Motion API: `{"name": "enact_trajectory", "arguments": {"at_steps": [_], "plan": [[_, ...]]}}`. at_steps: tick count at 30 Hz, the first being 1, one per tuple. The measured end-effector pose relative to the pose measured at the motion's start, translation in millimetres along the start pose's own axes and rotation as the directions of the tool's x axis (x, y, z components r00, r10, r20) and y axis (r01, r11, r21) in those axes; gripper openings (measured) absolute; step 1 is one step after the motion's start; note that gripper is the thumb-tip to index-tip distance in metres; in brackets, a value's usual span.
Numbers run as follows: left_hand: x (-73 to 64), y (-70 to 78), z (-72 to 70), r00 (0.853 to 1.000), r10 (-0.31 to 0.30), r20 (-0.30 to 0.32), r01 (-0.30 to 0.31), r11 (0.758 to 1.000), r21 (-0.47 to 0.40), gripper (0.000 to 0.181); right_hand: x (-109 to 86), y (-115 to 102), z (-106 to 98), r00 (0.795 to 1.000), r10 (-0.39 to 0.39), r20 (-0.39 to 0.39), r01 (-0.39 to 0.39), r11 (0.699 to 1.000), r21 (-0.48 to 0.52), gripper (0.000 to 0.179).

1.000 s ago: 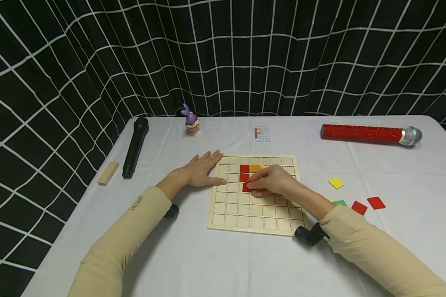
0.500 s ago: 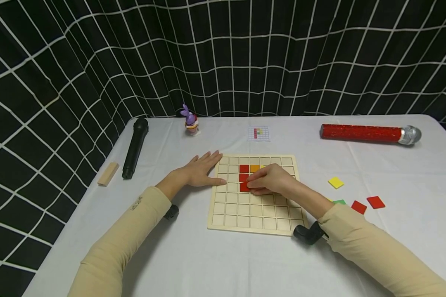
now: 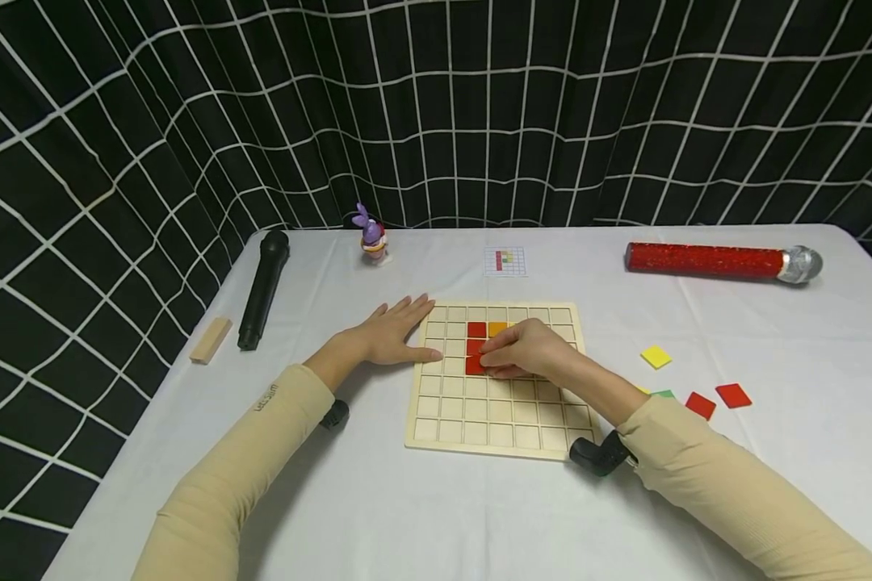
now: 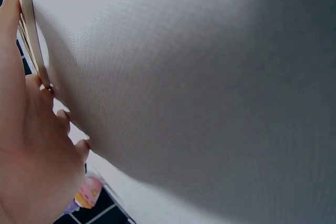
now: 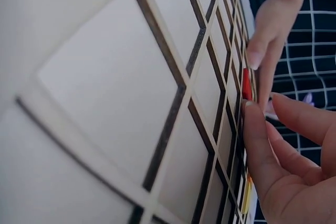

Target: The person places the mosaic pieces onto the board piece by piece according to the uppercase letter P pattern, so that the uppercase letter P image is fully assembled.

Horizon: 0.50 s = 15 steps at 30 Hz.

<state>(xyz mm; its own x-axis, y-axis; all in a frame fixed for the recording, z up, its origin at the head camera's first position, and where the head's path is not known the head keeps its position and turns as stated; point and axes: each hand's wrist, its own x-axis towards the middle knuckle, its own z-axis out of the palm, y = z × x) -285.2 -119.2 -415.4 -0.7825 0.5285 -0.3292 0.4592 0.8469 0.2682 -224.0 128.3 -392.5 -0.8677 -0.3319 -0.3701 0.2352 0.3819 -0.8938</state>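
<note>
A wooden grid board (image 3: 465,446) lies on the white table. In one column of it are a red tile (image 3: 476,329), another red tile below, and a third, lowest red tile (image 3: 473,365). My right hand (image 3: 529,351) has thumb and fingertips at that lowest tile's right edge; the right wrist view shows the same red tile (image 5: 246,83) by the thumb tip. An orange tile (image 3: 497,329) sits right of the top red one, with a yellow tile mostly hidden by the hand. Fingers spread, my left hand (image 3: 395,332) rests at the board's left edge, thumb on its frame.
Loose on the right lie a yellow tile (image 3: 656,357), two red tiles (image 3: 733,395) and a partly hidden green tile (image 3: 663,394). Behind the board is a pattern card (image 3: 505,261). A toy figure (image 3: 373,236), black microphone (image 3: 264,290), wooden block (image 3: 211,340) and red microphone (image 3: 723,263) lie around.
The lowest red tile has shifted slightly left and now lies square in its cell under the other red tiles. My right hand moved a little with it; the left hand stayed put.
</note>
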Motion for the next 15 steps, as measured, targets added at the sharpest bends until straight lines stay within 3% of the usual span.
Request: {"name": "enact_trajectory", "arguments": {"at_steps": [15], "plan": [[-0.5, 0.8, -0.2, 1.0, -0.001, -0.002, 0.001, 1.0, 0.004, 0.095, -1.3, 0.3, -1.4, 1.0, -0.013, -0.006, 0.013, 1.0, -0.019, 0.028]]}}
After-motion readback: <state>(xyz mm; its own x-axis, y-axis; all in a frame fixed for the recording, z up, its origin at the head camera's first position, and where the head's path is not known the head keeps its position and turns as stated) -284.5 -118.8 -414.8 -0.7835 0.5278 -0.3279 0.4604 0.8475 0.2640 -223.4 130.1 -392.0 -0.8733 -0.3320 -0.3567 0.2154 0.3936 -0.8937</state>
